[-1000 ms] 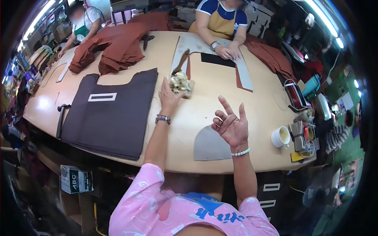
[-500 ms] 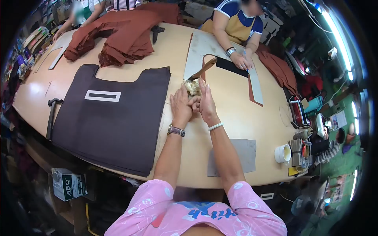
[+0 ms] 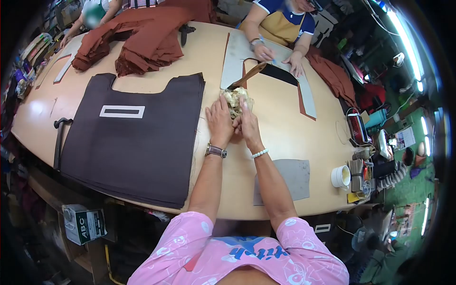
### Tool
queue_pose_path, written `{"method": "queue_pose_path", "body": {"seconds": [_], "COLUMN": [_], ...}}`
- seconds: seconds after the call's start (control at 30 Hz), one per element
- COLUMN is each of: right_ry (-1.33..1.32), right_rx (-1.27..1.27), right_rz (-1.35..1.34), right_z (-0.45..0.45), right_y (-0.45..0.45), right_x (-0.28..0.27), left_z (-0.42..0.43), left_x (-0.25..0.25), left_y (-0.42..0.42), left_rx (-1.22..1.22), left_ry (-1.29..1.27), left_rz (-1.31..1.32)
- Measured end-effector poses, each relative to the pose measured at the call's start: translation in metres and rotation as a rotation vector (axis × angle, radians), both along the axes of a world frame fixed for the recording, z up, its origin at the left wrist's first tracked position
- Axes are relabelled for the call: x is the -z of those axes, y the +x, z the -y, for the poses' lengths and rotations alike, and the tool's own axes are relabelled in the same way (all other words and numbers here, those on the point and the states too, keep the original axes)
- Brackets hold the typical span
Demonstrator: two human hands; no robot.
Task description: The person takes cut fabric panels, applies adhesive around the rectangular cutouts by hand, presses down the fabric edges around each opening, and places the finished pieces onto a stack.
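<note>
A crumpled, glue-coated container (image 3: 235, 98) stands near the middle of the table, with a wooden-handled brush (image 3: 251, 75) leaning out of its top. My left hand (image 3: 219, 118) lies against its left and near side, fingers extended. On the right side, my right hand (image 3: 248, 124) touches it with fingers partly bent; some are hidden behind the palm. Left of my hands lies a stack of dark brown cut pieces (image 3: 137, 142) with a white rectangular frame (image 3: 122, 111) on top. A grey sheet (image 3: 290, 178) lies under my right forearm.
Across the table a co-worker (image 3: 278, 23) handles a pale template (image 3: 308, 97) and black strip (image 3: 280, 74). Another person (image 3: 95, 14) is at the far left. Rust-coloured pieces (image 3: 152, 42), a hammer (image 3: 60, 142), a white cup (image 3: 340, 177) and a red device (image 3: 356, 127) lie around.
My right hand has come down from the open air to the container's right side. My left hand has shifted to its near side. The co-worker's hands have moved apart.
</note>
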State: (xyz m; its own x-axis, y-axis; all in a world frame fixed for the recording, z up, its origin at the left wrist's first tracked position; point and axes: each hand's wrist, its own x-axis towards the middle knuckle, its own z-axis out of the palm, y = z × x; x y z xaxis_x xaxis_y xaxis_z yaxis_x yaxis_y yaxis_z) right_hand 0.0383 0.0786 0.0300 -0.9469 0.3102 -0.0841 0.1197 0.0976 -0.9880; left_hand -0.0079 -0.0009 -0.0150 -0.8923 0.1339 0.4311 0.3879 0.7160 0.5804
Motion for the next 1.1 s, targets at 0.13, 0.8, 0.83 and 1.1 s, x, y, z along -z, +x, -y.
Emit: {"method": "queue_pose_path", "body": {"seconds": [0.13,0.8,0.83,1.1], "right_ry": [-0.081,-0.547,-0.593,-0.882], "right_rx": [0.019,0.033,0.017,-0.081], "right_rz": [-0.008,-0.084,-0.084,0.092], "right_z": [0.001,-0.029,-0.035,-0.044], "right_y": [0.004,0.008,0.004,-0.025], "right_x": [0.001,-0.018,-0.019,0.021], "left_z": [-0.001,0.005,0.005,0.001], "left_x": [0.001,-0.013,-0.014,-0.006], "left_y": [0.0,0.005,0.004,-0.001], "left_rx": [0.0,0.059,0.059,0.015], "left_ry": [0.002,0.097,0.1,0.046], "left_rz": [-0.02,0.11,0.128,0.05]}}
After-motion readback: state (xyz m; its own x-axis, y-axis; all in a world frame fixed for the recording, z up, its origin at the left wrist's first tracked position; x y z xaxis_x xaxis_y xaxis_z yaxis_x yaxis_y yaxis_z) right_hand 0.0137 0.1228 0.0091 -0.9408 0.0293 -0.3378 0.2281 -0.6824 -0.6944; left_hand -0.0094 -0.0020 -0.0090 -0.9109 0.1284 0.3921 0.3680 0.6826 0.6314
